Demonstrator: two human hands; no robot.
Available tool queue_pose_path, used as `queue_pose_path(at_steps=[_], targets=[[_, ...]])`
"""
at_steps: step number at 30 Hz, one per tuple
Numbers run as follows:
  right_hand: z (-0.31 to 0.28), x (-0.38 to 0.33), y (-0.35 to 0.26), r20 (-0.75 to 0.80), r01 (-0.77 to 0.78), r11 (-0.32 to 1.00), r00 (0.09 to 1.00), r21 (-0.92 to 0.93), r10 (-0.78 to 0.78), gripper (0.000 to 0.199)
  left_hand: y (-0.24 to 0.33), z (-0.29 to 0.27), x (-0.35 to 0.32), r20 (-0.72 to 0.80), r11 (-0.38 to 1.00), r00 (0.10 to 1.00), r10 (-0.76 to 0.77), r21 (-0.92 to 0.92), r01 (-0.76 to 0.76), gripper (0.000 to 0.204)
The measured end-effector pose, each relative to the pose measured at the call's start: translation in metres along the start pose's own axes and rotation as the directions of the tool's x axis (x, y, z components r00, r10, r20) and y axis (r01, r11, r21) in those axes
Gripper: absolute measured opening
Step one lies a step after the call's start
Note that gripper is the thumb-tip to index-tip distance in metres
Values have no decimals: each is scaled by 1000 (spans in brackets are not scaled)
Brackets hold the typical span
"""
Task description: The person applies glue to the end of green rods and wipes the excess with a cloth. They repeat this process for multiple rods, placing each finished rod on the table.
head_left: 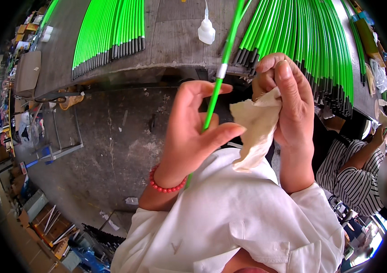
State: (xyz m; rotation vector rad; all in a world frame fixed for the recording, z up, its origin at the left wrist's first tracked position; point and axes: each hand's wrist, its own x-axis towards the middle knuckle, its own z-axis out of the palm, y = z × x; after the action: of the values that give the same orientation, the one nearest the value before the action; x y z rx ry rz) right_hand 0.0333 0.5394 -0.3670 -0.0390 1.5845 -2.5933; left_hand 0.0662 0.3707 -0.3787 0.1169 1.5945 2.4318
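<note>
A long green rod [214, 101] with a white band near its middle slants up past the table edge. It passes through my left hand [189, 123], lying loosely between the curled fingers and the outstretched thumb. Its lower part runs behind my left wrist. Beside it, my right hand [289, 91] is closed on a ragged beige cloth [257, 129], pinched under the thumb and hanging down toward my left thumb. The cloth is apart from the rod. A small white squeeze bottle [206, 32] with a thin nozzle stands on the table beyond my hands.
Green rods with dark ends lie in a left bundle [111, 32] and a larger right bundle [298, 41] on the grey table [170, 45]. At the right sits another person in a striped top [353, 168]. A metal frame [59, 152] stands on the floor at left.
</note>
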Motion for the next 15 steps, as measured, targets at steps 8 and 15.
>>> queue_pose_path(at_steps=[8,15], targets=[[-16,-12,-8,147,-24,968,987,-248,62,32,4,0,2,-52,995,996,-66,-83,61,35],[-24,-23,-11,292,-278,934,895,-223,336,22,14,5,-6,27,984,994,-105,-143,108,29]])
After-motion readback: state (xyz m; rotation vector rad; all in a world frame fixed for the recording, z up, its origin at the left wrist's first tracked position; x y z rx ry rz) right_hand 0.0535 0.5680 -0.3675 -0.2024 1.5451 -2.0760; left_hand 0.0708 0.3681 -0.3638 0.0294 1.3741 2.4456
